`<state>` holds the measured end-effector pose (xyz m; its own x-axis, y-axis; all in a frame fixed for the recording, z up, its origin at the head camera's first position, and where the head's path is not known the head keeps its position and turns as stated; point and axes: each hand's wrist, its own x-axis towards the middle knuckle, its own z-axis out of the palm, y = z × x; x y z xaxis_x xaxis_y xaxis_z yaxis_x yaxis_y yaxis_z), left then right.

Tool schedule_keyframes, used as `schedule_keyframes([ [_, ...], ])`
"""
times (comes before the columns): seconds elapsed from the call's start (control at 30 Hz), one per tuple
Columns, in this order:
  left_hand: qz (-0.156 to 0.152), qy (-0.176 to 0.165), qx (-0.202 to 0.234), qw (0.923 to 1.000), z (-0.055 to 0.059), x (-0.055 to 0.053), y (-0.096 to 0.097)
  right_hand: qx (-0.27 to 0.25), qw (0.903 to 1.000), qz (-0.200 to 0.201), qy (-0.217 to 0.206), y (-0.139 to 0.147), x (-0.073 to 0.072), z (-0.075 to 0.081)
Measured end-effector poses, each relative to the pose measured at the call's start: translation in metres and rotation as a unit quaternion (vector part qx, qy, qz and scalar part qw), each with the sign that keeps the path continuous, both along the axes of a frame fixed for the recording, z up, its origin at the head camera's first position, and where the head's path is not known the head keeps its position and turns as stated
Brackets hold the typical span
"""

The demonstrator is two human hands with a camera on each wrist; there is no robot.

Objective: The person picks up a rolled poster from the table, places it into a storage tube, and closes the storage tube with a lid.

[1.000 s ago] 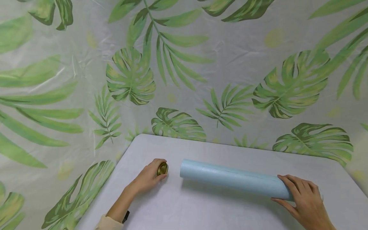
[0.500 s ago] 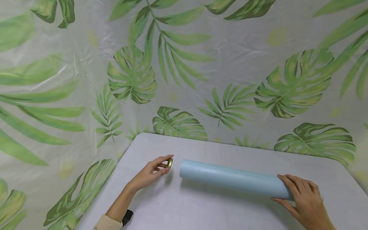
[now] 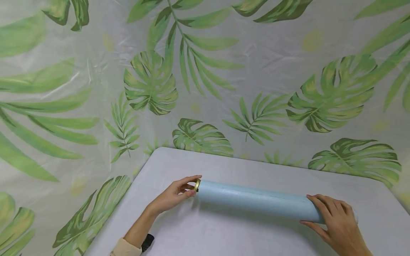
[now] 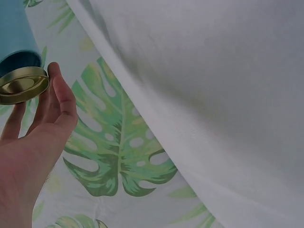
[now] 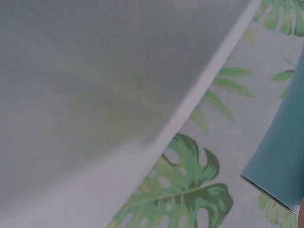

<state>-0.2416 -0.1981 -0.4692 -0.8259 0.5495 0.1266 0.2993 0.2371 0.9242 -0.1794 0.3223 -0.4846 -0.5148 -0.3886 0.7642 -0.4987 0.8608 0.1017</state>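
A light blue cardboard tube (image 3: 253,200) is held slightly above the table, its length running left to right in the head view. My right hand (image 3: 341,222) grips it near its right end, thumb below and fingers over the top. At the other end, my left hand (image 3: 171,197) pinches a round gold metal lid (image 3: 197,185) by its rim. In the left wrist view the lid (image 4: 23,85) sits at the tube's dark open mouth (image 4: 21,59), a little tilted. Whether it touches all round cannot be seen. The right wrist view shows the tube (image 5: 280,152) with a thin rim.
A white-covered table (image 3: 243,234) lies under the hands, with rounded far corners. Behind it hangs a pale sheet (image 3: 205,71) printed with green leaves. A dark band (image 3: 147,242) shows at the left wrist, beside a beige sleeve (image 3: 126,248).
My left hand has moved right and turned the lid from facing the camera to edge-on, bringing it to the tube's left end. The right hand and tube have barely moved.
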Motion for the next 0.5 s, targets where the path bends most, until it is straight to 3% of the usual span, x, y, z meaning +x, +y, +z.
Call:
schedule_keyframes([
  [0.3,0.006,-0.012,-0.013,0.9998,-0.0024,0.0042,0.0053,-0.008,0.9999,0.007,-0.009,-0.0024,-0.0002,-0.0021],
  [0.5,0.008,-0.002,-0.002,1.0,-0.003,0.0039,0.0068,-0.007,0.9995,-0.002,-0.03,-0.0045,-0.0002,-0.0027],
])
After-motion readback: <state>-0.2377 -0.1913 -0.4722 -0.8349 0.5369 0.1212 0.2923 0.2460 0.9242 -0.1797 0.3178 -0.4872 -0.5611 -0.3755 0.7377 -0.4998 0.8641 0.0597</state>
